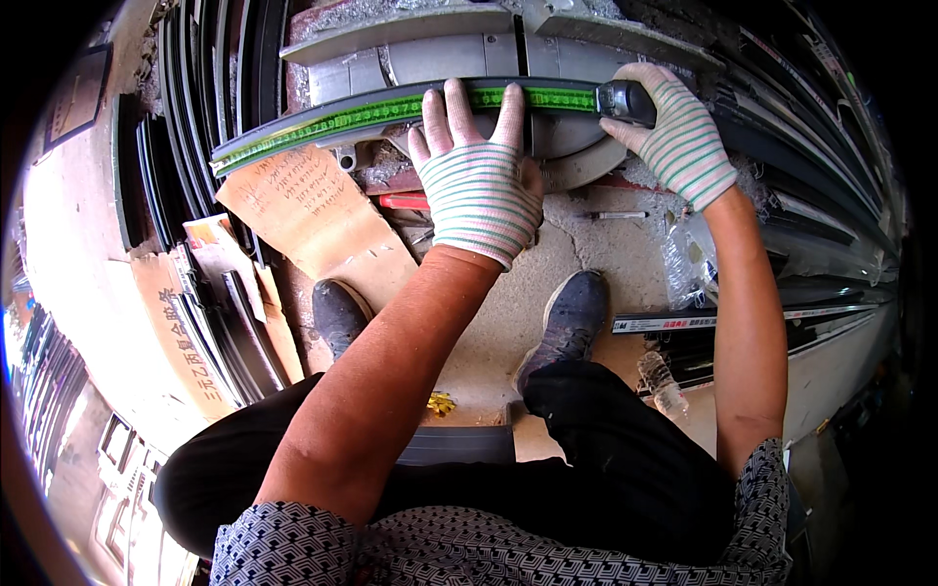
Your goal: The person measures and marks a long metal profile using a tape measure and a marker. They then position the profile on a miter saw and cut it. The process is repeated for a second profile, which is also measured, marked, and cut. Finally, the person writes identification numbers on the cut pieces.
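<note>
Both my hands wear white gloves with green stripes. My left hand (pixel 477 190) is open, its fingers spread and laid over a bright green tape blade (pixel 381 113) and a long dark metal profile (pixel 337 102). The blade stretches along the profile to its far left end. At the blade's right end, my right hand (pixel 679 137) is closed round the dark case of a tape measure (pixel 625 103), thumb below and fingers above. Under the profile lies a grey metal machine base (pixel 445 59) with a rounded front plate (pixel 586 168).
A cardboard sheet (pixel 318 210) with handwriting lies left of my left hand. Beside it is a red-handled tool (pixel 404 201). A marker pen (pixel 614 215) rests on the floor. Dark profiles (pixel 200 107) are stacked at left, more profiles (pixel 831 220) at right, beside clear plastic wrap (pixel 687 262).
</note>
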A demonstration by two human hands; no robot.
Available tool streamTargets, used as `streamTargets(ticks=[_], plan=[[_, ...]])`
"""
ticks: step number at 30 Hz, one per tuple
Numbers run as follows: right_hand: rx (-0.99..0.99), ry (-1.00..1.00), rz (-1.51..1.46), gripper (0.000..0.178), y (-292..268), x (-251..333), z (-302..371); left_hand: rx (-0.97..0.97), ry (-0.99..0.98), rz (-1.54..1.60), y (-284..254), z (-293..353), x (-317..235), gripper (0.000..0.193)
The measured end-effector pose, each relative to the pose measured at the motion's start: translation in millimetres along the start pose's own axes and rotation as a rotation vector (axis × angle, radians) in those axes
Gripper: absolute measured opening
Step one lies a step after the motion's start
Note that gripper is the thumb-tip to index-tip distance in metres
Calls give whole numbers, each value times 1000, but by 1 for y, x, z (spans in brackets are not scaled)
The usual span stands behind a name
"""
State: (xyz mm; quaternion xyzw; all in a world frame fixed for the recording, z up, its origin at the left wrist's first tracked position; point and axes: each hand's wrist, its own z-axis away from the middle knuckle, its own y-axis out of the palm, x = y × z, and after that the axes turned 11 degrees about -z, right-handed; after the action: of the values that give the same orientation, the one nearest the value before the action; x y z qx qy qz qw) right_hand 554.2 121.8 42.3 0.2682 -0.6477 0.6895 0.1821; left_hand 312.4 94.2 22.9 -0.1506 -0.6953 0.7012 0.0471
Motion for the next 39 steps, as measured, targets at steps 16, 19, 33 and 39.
streamTargets(ticks=[16, 19, 33, 39], plan=[[-33, -33, 34, 45, 2, 3, 4, 11, 28, -3, -1, 0, -1, 83], [-47, -45, 28, 45, 3, -1, 5, 21, 37, -14, 0, 0, -3, 83], [-479, 592, -589, 37, 62, -49, 129, 53, 49, -84, 3, 0, -5, 84], [-103, 1110, -507, 54, 126, -89, 174, 19, 60, -65, 4, 0, -4, 85]])
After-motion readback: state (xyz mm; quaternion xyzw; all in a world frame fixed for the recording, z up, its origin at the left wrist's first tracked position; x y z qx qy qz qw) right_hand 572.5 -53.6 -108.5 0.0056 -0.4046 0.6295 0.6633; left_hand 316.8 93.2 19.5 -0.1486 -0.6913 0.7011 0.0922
